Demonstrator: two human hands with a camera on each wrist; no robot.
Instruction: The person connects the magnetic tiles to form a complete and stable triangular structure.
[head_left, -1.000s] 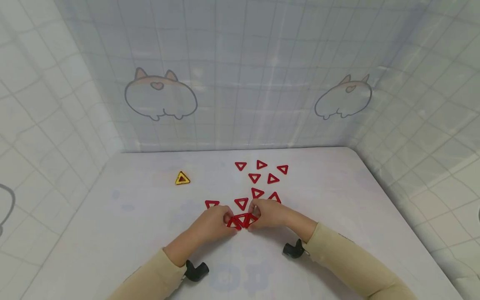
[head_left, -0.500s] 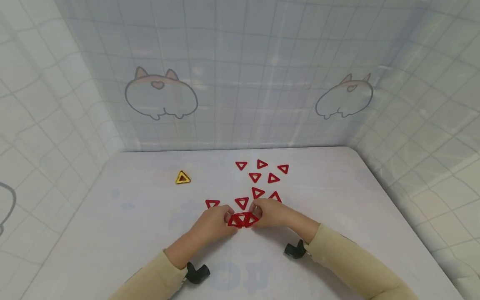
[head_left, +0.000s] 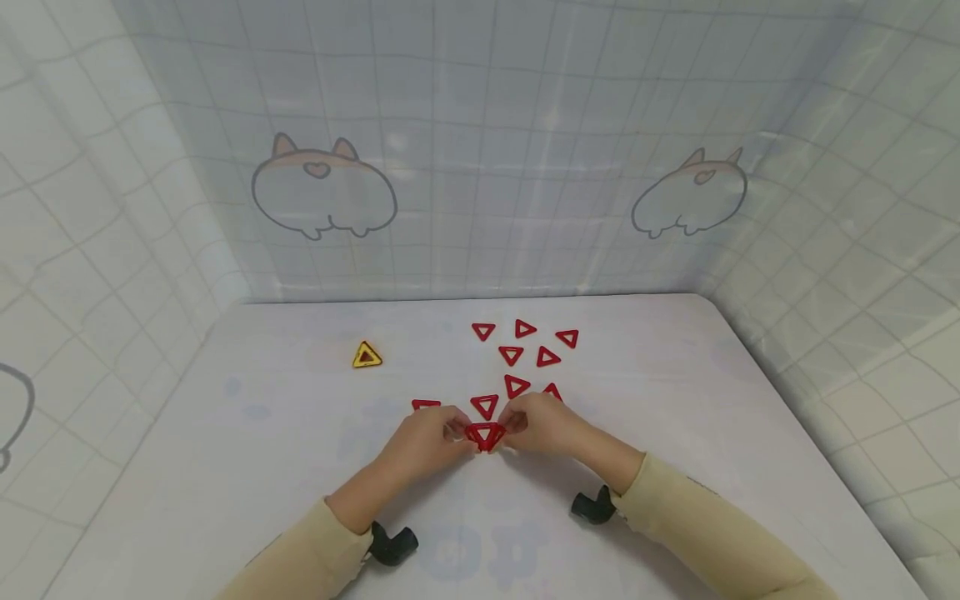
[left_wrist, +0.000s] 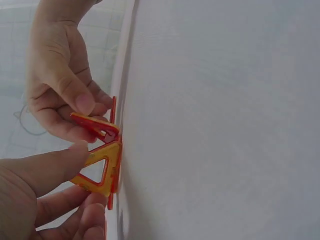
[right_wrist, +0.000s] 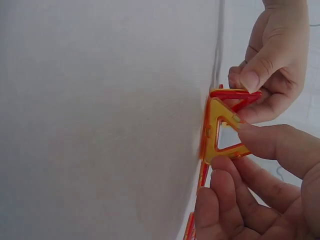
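Observation:
My left hand (head_left: 423, 442) pinches a red triangular magnetic tile (left_wrist: 114, 152) between thumb and fingers. Facing it, my right hand (head_left: 543, 425) pinches another triangular tile (right_wrist: 213, 135) in the same way. Both tiles stand tilted up along two sides of a middle red triangle (head_left: 484, 427), which lies on the table with a point towards me. The three meet close together near its front corner. In the wrist views the raised tiles look yellow-orange on their outer faces and have open centres.
Just beyond the hands lies a loose red triangle (head_left: 485, 397), with several more, such as a far red triangle (head_left: 512, 348), scattered behind. A yellow triangle piece (head_left: 367, 363) with a dark centre sits back left on the white table (head_left: 262, 458). Patterned curtain walls (head_left: 480, 167) surround it.
The two outer triangles have folded from lying nearly flat, spread to the sides, to standing up along the middle one. Both hands have drawn slightly closer together.

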